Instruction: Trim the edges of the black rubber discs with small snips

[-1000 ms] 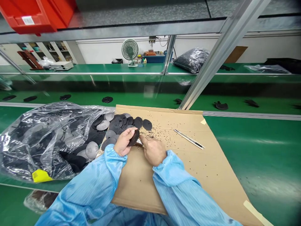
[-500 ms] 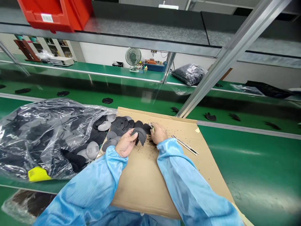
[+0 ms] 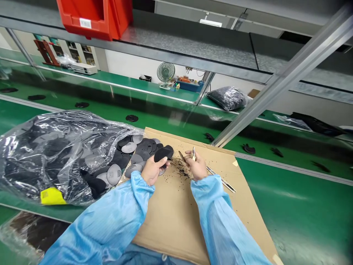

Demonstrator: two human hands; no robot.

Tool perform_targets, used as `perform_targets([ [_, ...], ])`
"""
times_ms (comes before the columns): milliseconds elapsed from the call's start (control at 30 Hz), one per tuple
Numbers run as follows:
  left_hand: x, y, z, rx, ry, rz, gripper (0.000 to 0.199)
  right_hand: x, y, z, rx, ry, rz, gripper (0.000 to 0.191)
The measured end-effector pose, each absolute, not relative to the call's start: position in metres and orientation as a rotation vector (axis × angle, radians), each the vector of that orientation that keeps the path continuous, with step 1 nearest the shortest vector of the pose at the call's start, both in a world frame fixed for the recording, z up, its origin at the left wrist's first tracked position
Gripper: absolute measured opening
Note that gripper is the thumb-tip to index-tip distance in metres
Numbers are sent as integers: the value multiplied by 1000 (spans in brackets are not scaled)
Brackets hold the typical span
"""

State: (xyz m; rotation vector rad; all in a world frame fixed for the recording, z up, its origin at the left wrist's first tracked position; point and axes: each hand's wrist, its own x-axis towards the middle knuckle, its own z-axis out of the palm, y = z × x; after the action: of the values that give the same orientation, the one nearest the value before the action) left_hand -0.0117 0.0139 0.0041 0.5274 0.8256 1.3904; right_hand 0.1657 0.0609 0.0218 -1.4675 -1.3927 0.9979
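Observation:
My left hand (image 3: 154, 170) is closed around a dark, curved oval pad (image 3: 162, 154), thumb pressed on its near side. To its right, my right hand (image 3: 197, 165) grips a small metal hand tool (image 3: 193, 154); a light part points upward and a darker, narrow part sticks out to the left. The fingers partly cover the tool, so its exact kind is unclear. The hands are apart above a cardboard sheet (image 3: 171, 217). Small black scraps (image 3: 180, 170) lie scattered between them. Loose grey and black pads (image 3: 143, 151) are piled beyond my left hand.
A large clear plastic bag (image 3: 60, 154) full of pads lies at left. A slim metal tool (image 3: 222, 179) rests on the cardboard, right of my right hand. Overhead are a shelf with a red bin (image 3: 116, 22) and a slanted metal post (image 3: 264, 95). Several dark pads lie beyond the bench.
My right hand has drawn away from the pad to the right, and its tool has turned upward. The pad in my left hand has tilted. The camera view has shifted slightly.

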Motion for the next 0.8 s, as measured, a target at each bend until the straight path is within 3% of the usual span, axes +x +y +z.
perform_targets([
  [133, -8, 11, 4, 651, 904, 1419, 44, 160, 35, 20, -1130, -995, 1680, 31],
  [300, -6, 7, 0, 833, 860, 1323, 55, 152, 25, 10, -1000, -773, 1898, 21],
  [400, -6, 7, -3, 842, 964, 1315, 52, 151, 22, 9, -1008, -807, 1797, 26],
  [600, -5, 4, -2, 842, 953, 1287, 48, 149, 13, 8, -1126, -1316, 1116, 29],
  [800, -3, 2, -1, 842, 889, 1311, 50, 149, 12, 1, -1220, -1414, 999, 25],
])
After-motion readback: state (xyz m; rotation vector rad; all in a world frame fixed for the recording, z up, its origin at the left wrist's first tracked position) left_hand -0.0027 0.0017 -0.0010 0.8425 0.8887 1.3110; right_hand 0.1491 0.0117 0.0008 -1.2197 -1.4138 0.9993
